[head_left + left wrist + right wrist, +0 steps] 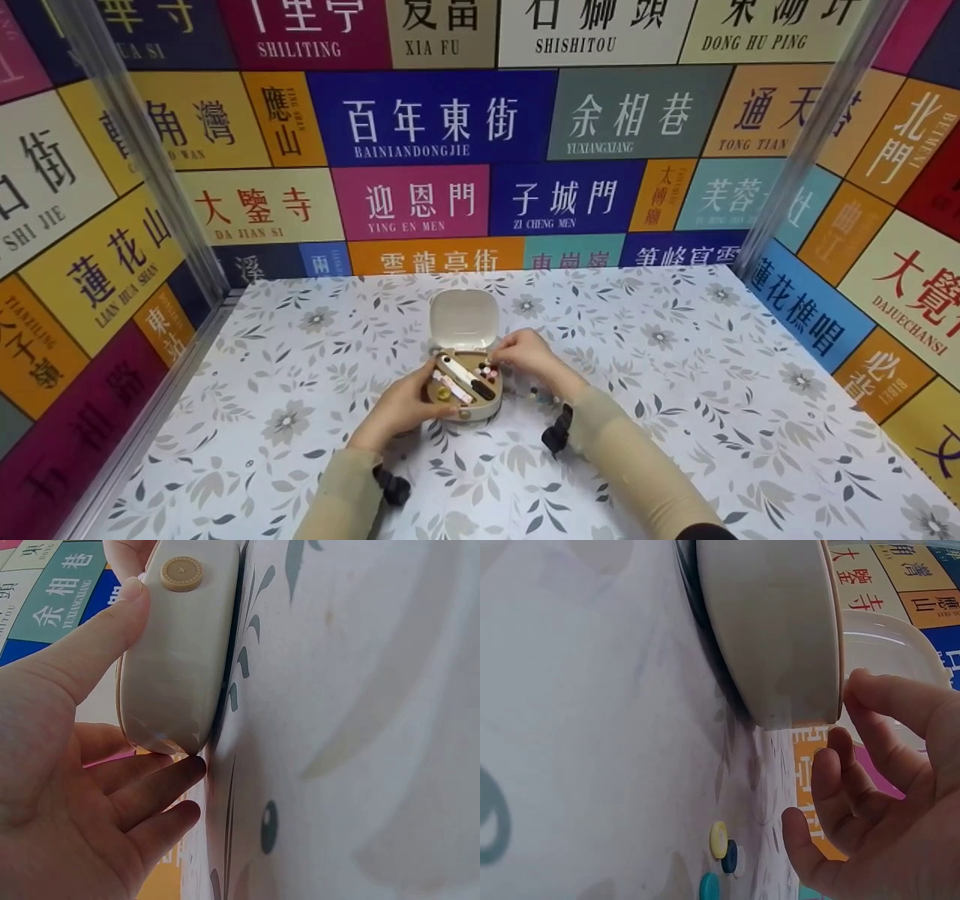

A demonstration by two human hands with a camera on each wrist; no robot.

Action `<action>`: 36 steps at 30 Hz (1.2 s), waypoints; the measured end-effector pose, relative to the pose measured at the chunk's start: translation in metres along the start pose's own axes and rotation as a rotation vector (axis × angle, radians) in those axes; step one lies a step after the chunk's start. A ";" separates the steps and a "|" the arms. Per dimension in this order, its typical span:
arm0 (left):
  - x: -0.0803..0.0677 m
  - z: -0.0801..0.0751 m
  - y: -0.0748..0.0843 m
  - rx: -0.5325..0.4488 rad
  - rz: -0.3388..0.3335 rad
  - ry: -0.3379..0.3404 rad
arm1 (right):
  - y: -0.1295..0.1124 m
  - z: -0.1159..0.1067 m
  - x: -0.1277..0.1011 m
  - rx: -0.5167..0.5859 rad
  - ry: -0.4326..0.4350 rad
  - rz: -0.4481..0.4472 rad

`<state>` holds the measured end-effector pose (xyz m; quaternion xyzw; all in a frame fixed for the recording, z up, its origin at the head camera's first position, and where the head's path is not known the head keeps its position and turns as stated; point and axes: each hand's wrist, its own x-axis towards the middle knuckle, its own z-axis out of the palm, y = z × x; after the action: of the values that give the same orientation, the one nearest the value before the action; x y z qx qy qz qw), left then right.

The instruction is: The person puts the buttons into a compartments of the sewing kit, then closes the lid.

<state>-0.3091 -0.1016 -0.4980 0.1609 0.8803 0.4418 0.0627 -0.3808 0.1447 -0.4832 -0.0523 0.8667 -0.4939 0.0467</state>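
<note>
The small beige sewing kit (pixel 463 386) sits on the floral tablecloth (pixel 675 420) about midway between the table's left and right edges, a little nearer the far edge than the one at my body. Its lid (pixel 464 320) is swung open and stands up on the far side, so the box's long axis runs from me toward the back wall, hinge away, round button clasp (pixel 181 574) toward me. Inside lie a white strip, a dark stick and some little spools in pink and red; I can't name them more surely at this size.

My left hand (pixel 405 405) holds the kit from its left and near side: the thumb is laid straight along the front wall up beside the clasp, the other fingers (pixel 150 787) loosely curved under the near corner, steadying rather than clamping. My right hand (pixel 525 352) is at the kit's right rim, just over the tray, fingertips (pixel 870 690) drawn close together above the spools; whether they pinch anything I cannot tell. So the box lies to the left of that hand and touching the other.

Just right of the kit, on the cloth, lie a few small buttons (pixel 721 851), yellow, dark blue and teal, near my right wrist
</note>
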 end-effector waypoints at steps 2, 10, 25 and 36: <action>0.000 0.000 0.000 -0.001 -0.007 0.000 | 0.000 0.001 0.000 -0.030 0.004 -0.011; -0.001 0.000 0.001 -0.016 -0.018 -0.005 | 0.003 0.004 0.001 -0.088 0.012 -0.050; 0.001 0.000 -0.001 0.009 -0.016 -0.005 | -0.001 0.007 -0.001 -0.239 0.061 -0.186; 0.000 -0.001 0.001 0.017 -0.026 0.002 | 0.000 0.005 -0.004 -0.152 0.057 -0.184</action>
<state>-0.3090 -0.1020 -0.4971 0.1498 0.8860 0.4338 0.0662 -0.3759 0.1411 -0.4854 -0.1209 0.8942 -0.4301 -0.0276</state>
